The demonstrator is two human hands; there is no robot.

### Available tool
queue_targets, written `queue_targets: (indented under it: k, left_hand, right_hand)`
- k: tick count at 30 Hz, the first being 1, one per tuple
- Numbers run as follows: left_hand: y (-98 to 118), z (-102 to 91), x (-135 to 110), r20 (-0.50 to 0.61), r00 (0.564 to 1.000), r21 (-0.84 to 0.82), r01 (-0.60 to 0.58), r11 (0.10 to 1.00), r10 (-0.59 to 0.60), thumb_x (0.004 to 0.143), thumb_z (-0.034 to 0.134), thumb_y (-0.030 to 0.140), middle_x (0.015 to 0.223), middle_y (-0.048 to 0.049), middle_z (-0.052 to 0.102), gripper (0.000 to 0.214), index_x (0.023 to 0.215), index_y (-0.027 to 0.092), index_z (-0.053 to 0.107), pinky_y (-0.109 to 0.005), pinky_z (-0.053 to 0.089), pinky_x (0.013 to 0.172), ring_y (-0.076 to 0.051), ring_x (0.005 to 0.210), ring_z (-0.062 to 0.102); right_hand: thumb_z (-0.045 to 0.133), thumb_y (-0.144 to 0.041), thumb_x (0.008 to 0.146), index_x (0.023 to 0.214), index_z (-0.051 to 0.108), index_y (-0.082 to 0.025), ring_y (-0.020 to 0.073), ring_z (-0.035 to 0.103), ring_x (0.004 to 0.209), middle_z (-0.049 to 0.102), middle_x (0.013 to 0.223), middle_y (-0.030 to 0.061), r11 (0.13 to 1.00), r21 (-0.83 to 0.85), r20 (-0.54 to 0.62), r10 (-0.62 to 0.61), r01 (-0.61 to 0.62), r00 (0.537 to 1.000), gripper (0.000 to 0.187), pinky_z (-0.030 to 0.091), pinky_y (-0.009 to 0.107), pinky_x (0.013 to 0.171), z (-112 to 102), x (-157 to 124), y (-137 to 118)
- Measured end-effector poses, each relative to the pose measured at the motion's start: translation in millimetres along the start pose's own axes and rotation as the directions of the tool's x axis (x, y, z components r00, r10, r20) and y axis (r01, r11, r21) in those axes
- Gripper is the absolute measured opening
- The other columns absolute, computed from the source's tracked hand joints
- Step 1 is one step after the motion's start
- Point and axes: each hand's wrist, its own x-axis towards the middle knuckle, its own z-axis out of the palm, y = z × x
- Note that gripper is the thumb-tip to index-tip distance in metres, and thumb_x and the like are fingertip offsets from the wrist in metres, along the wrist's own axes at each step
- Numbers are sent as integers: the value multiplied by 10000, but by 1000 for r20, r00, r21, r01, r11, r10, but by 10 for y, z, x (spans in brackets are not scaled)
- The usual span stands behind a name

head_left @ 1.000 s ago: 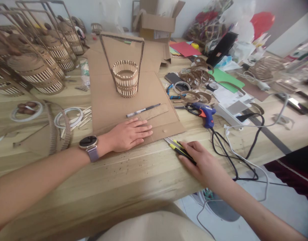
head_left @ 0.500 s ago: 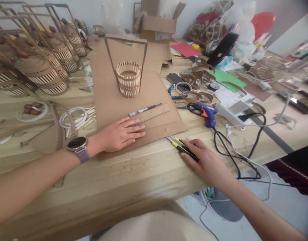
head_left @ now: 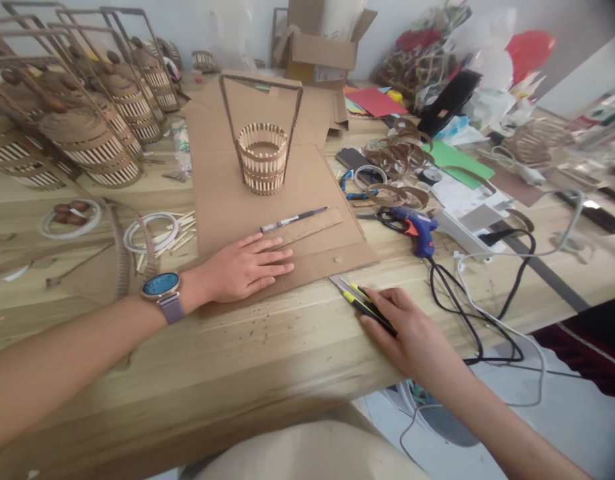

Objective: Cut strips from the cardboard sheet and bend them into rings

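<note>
Right now the left hand (head_left: 247, 268) lies open, flat on the cardboard sheet (head_left: 307, 193), while the right hand (head_left: 412, 330) curls around a yellow utility knife (head_left: 355, 297) lying on the table (head_left: 237, 360) just beside it

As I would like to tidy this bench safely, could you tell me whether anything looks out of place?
The utility knife under the right hand lies with its blade out, near the table edge. The glue gun lies on its side beside tangled cables trailing off the edge. The left hand lies flat on the cardboard.
</note>
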Motion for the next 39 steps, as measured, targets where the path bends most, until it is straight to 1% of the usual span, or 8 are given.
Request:
queue_targets:
  k: [3, 8, 14, 20, 23, 27, 34, 39]
  left_hand:
    - [3, -5, 5, 0, 1000, -5, 5, 1000, -5, 1064, 376, 320, 1525, 19, 494, 401, 1423, 289, 554, -432, 178, 1230, -228, 1479, 337]
    - [0, -8, 3, 14, 1000, -3, 12, 1000, -12, 1068, 364, 322, 1528, 23, 489, 402, 1416, 290, 560, -437, 184, 1230, -226, 1477, 337]
    - [28, 8, 7, 12, 1000, 14, 23, 1000, -23, 1075, 352, 345, 1530, 7, 486, 413, 1437, 279, 539, -453, 177, 1231, -236, 1477, 336]
    - [81, 11, 125, 51, 998, 14, 29, 999, -29, 1074, 357, 391, 1523, -6, 498, 434, 1449, 256, 528, -451, 194, 1224, -260, 1479, 328]
    - [49, 14, 131, 78, 997, -16, 4, 1000, -3, 1072, 364, 394, 1532, -1, 485, 436, 1469, 272, 499, -443, 158, 1235, -239, 1487, 312]
    - [1, 35, 72, 55, 998, -39, 8, 999, -6, 1073, 357, 375, 1554, 11, 451, 432, 1475, 287, 487, -441, 138, 1242, -227, 1506, 271]
    - [39, 37, 71, 31, 999, -34, 30, 999, -29, 1070, 368, 349, 1547, 28, 461, 414, 1455, 300, 512, -412, 159, 1238, -214, 1494, 305]
    - [45, 37, 78, 15, 999, -39, 32, 999, -31, 1069, 374, 344, 1534, 36, 478, 402, 1435, 307, 537, -406, 157, 1237, -215, 1486, 323]
  right_hand:
    - [444, -396, 976, 1306, 593, -190, 242, 682, 933, 617, 1059, 113, 1000, -5, 5, -3, 3, 1000, 416, 582, 380, 844, 9, 4, -18]
    - [451, -388, 973, 1324, 585, -219, 242, 684, 957, 619, 1069, 108, 1000, 6, 23, -16, 16, 1000, 412, 583, 377, 846, -1, -23, -64]
    - [455, -369, 966, 1314, 589, -192, 245, 669, 954, 610, 1044, 113, 999, 45, 44, -6, 5, 999, 414, 570, 392, 866, 13, 75, -130]
    - [463, -380, 958, 1308, 603, -196, 258, 654, 991, 613, 1065, 119, 999, 52, 34, -9, 7, 999, 419, 553, 415, 901, -53, 106, -1]
    - [460, -403, 962, 1315, 606, -194, 260, 652, 1003, 619, 1073, 120, 999, 44, 54, -16, 13, 998, 436, 544, 419, 923, -106, 120, 69]
    - [457, -402, 965, 1320, 607, -197, 257, 650, 1006, 617, 1069, 117, 999, 45, 79, -21, 18, 997, 437, 538, 418, 931, -130, 157, 82]
    - [448, -389, 971, 1315, 597, -209, 249, 656, 982, 620, 1062, 111, 998, 41, 47, -40, 38, 998, 415, 555, 397, 888, -86, 118, 28]
    - [447, -400, 972, 1303, 602, -192, 242, 659, 977, 618, 1062, 112, 999, 42, 79, -29, 26, 996, 421, 556, 372, 886, -107, 137, 7]
